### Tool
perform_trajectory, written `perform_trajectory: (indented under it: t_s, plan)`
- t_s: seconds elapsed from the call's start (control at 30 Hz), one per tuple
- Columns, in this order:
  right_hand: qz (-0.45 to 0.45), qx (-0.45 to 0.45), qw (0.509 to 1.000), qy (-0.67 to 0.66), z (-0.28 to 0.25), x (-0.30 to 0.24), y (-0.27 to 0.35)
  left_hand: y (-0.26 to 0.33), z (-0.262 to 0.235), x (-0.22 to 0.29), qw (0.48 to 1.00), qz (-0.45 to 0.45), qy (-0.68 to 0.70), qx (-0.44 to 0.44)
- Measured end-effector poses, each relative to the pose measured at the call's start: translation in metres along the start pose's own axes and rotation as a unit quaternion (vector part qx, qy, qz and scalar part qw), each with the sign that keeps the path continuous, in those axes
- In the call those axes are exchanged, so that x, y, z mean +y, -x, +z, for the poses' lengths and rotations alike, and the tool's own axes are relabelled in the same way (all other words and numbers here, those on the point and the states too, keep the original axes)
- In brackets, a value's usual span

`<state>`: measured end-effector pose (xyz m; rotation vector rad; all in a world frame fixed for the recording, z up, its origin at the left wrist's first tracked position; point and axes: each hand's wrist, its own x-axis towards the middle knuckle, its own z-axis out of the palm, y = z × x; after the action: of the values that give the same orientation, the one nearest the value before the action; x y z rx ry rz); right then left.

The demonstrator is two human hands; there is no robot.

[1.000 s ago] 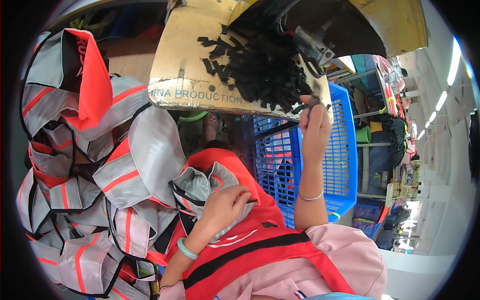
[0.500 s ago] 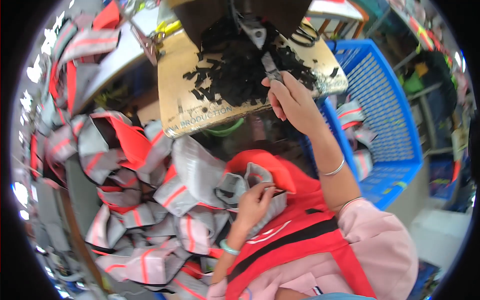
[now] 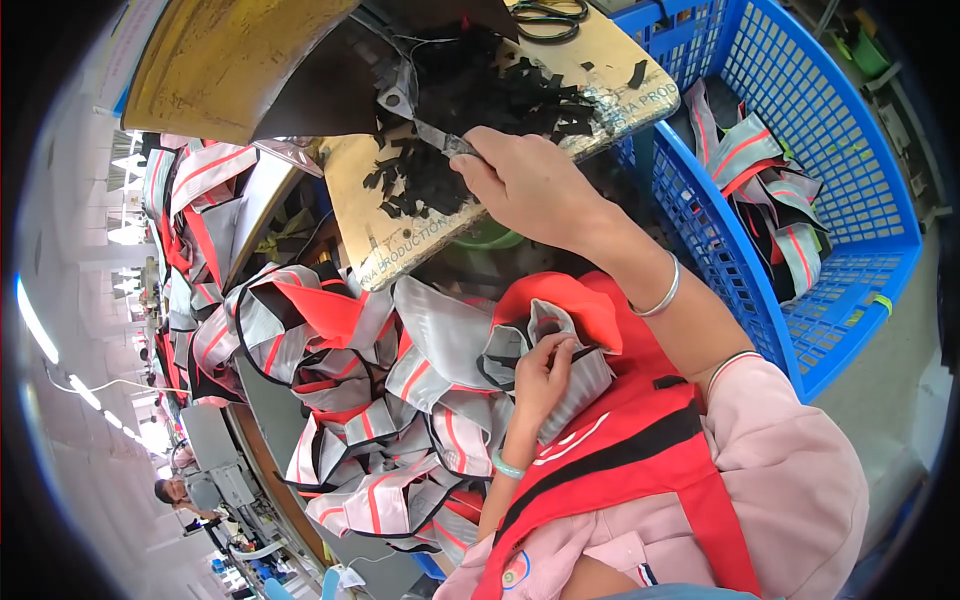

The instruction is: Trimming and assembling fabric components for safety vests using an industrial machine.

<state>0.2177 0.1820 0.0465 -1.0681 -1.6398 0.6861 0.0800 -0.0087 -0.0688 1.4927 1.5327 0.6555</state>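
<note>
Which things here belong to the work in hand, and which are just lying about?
Apparently in use:
metal tool in the right hand
grey fabric piece at the left hand
black scraps by the tool

Apparently just lying about:
black-handled scissors
blue basket of striped fabric pieces

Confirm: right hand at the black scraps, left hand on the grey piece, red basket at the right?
Not quite: the head view shows the basket at the right is blue, not red. The right hand is at the black scraps, the left hand on the grey piece.
</note>
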Motion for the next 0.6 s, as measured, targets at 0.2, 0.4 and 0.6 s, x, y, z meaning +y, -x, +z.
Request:
perform_trajectory:
  t_s: [0.2,0.4,0.6]
  plan:
    - [0.017,0.002,1.0,-0.01,-0.001,0.003,-0.001,0.001,0.003,-0.004,1.0,-0.007,0.002,0.003]
    - [0.023,-0.014,1.0,-0.004,-0.004,-0.001,-0.005,0.0,0.006,-0.007,1.0,0.011,-0.001,0.018]
    - [0.018,-0.018,1.0,0.001,-0.002,-0.004,-0.01,0.001,0.004,-0.009,1.0,0.003,-0.001,0.005]
